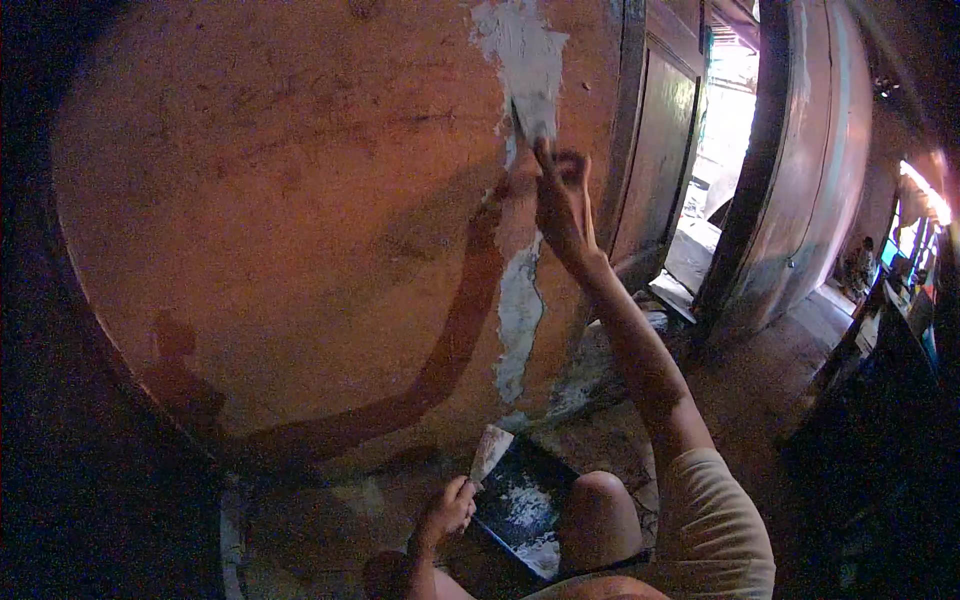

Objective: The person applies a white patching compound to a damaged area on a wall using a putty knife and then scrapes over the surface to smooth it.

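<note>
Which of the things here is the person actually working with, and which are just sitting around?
In use:
right hand pressing a flat metal putty knife on the grey filler strip of the orange wall
left hand holding a second, smeared scraper
dark tray with white filler

Just there:
wooden door
dark cabinet at right

**Around the patched wall**

A reddish-orange wall [280, 200] fills the picture from nine to twelve o'clock, a long curved shadow [440, 360] crossing it toward six. At one o'clock stands a brown wooden door [660, 150], and beside it an open doorway [720, 130] lets in bright daylight. A thick rounded post [810, 150] rises at two o'clock. The worn floor [760, 370] spreads toward four o'clock, with dark furniture [880, 380] at three.
</note>
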The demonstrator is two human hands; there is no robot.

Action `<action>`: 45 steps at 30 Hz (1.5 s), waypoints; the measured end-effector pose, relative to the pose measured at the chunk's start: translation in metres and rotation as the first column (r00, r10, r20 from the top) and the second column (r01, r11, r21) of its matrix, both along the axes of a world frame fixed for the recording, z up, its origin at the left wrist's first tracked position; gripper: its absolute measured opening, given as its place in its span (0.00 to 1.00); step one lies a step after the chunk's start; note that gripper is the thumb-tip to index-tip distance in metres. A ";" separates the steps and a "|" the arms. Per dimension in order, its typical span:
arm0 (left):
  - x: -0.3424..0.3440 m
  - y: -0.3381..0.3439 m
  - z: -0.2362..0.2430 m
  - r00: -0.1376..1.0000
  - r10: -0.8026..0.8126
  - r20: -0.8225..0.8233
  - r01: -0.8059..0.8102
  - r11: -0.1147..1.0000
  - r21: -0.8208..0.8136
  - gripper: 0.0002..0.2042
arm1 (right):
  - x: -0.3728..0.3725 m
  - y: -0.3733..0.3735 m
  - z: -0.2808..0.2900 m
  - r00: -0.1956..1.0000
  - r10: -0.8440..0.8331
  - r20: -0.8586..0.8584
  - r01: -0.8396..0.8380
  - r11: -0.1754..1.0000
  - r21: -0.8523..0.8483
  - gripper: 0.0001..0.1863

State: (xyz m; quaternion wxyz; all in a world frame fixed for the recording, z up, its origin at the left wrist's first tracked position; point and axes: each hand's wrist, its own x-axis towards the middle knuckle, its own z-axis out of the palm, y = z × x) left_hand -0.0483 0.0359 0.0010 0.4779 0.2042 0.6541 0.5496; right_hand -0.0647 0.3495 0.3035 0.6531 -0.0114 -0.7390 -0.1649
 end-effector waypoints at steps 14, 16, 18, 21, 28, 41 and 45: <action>0.003 -0.001 -0.017 0.995 -0.057 -0.077 0.060 0.997 0.040 0.14 | 0.011 -0.035 0.085 0.990 0.014 -0.141 0.000 0.996 0.095 0.27; 0.007 -0.003 -0.004 0.995 -0.066 -0.070 0.068 0.997 0.033 0.14 | 0.014 -0.021 0.060 0.986 0.162 0.046 -0.147 0.960 -0.237 0.25; 0.005 -0.012 -0.004 0.997 -0.042 -0.060 0.043 0.999 0.018 0.13 | 0.024 -0.034 0.033 0.740 0.616 -0.270 -0.456 0.166 -0.874 0.24; 0.006 -0.003 -0.012 0.995 -0.081 -0.056 0.084 0.995 0.047 0.13 | 0.031 -0.004 0.000 0.850 0.513 -0.124 -0.495 0.695 -0.522 0.28; 0.013 -0.008 0.000 0.996 -0.061 -0.071 0.062 0.998 0.021 0.11 | 0.012 -0.018 0.092 0.990 0.063 -0.127 -0.056 0.997 0.056 0.34; 0.017 -0.014 -0.011 0.994 -0.003 -0.107 0.011 0.997 0.076 0.13 | 0.052 -0.039 0.034 1.000 0.016 -0.019 -0.016 1.000 -0.004 0.30; 0.018 -0.009 -0.018 0.988 -0.064 -0.139 0.078 0.993 0.093 0.13 | 0.042 -0.019 0.079 0.950 0.313 0.011 -0.310 0.946 -0.096 0.30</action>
